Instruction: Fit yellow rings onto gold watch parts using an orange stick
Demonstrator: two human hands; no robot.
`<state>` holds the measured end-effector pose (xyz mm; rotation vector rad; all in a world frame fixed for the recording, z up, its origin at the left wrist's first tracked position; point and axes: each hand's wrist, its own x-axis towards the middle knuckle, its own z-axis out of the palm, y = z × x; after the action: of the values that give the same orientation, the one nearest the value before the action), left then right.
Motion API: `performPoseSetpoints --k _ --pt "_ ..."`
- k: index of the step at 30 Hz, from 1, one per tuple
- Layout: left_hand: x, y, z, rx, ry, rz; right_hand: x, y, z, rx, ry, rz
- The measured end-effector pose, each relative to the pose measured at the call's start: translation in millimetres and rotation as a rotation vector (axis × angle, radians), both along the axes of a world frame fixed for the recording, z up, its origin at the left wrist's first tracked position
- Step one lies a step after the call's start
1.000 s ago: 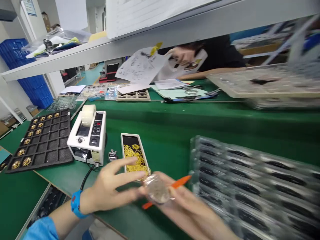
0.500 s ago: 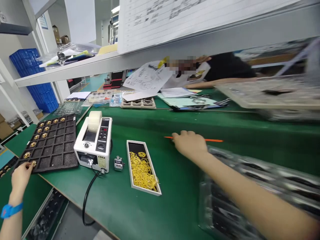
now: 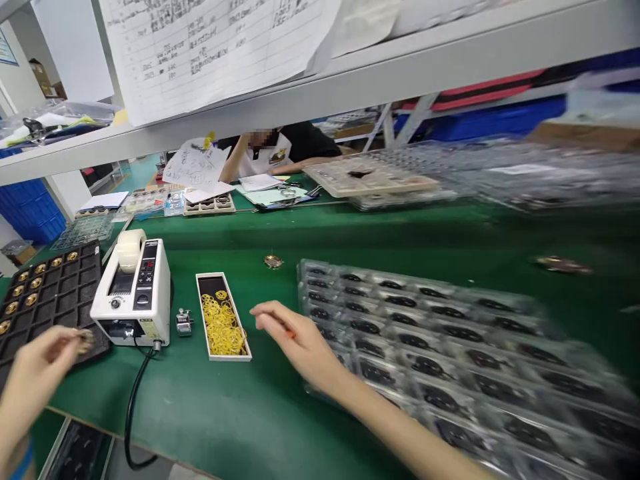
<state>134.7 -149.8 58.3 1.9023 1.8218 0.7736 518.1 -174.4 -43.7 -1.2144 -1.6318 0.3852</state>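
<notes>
My left hand [image 3: 45, 367] pinches a small gold ring-like part [image 3: 85, 341] over the near right corner of the black compartment tray [image 3: 60, 300], where several gold parts sit. My right hand [image 3: 293, 337] is closed around an orange stick [image 3: 291, 334], only a bit of which shows. It hovers over the green table between the white box of yellow rings [image 3: 223, 323] and a clear tray of dark round parts [image 3: 400, 320]. Beyond my right hand a gold and silver round part [image 3: 273, 261] lies on the table.
A white tape dispenser [image 3: 135, 287] with a black cable stands right of the black tray, beside a small metal counter [image 3: 184, 323]. Another round part [image 3: 563, 265] lies far right. A shelf beam [image 3: 300, 100] crosses above; a person [image 3: 300, 147] sits behind the table.
The view has swung right. My left hand has lifted the gold part from the black tray. My right hand has come nearer, and the orange stick is now mostly hidden by it.
</notes>
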Motion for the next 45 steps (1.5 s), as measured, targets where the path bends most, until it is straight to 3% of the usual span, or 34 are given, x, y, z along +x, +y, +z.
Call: performPoseSetpoints --k 2,4,6,10,13,17,22,28,35,39,41,45 --pt "65.4 -11.0 -6.0 -0.184 -0.203 -0.296 4.9 -2.6 6.2 -0.07 0.288 0.029" --pt "122.6 -13.5 -18.2 -0.378 -0.385 -0.499 7.8 -2.9 9.5 -0.101 0.479 0.03" --pt "166.2 -5.9 -33.3 -0.583 -0.57 -0.576 8.1 -3.7 9.4 -0.134 0.568 0.005" --pt "210.2 24.0 -59.4 -0.689 -0.868 -0.545 3.8 -11.2 7.3 -0.128 0.639 -0.059" --pt "216.3 38.1 -69.9 -0.69 -1.004 -0.435 -1.8 -20.3 7.5 -0.088 0.545 -0.088" --pt "209.9 37.1 -76.6 -0.609 -1.101 -0.369 -13.4 -30.4 2.2 -0.064 0.4 -0.048" --pt "202.3 25.7 -82.5 -0.531 -1.119 -0.436 -27.9 -31.2 -8.1 -0.013 0.408 0.0" --pt "201.0 23.4 -87.1 -0.529 -1.087 -0.541 -29.8 -27.2 -7.4 0.028 0.403 0.068" --pt "199.1 24.7 -82.1 -0.593 -1.092 -0.563 -12.5 -25.5 -7.9 0.421 -0.137 0.225" --pt "199.5 24.6 -82.9 -0.596 -1.085 -0.52 -7.9 -24.3 -7.6 0.539 -0.449 0.204" --pt "200.5 23.8 -84.0 -0.602 -1.088 -0.517 -10.7 -24.4 -7.3 0.559 -0.415 0.163" --pt "204.2 19.2 -86.3 -0.623 -1.106 -0.542 -22.8 -25.5 -6.1 0.488 -0.061 -0.026"
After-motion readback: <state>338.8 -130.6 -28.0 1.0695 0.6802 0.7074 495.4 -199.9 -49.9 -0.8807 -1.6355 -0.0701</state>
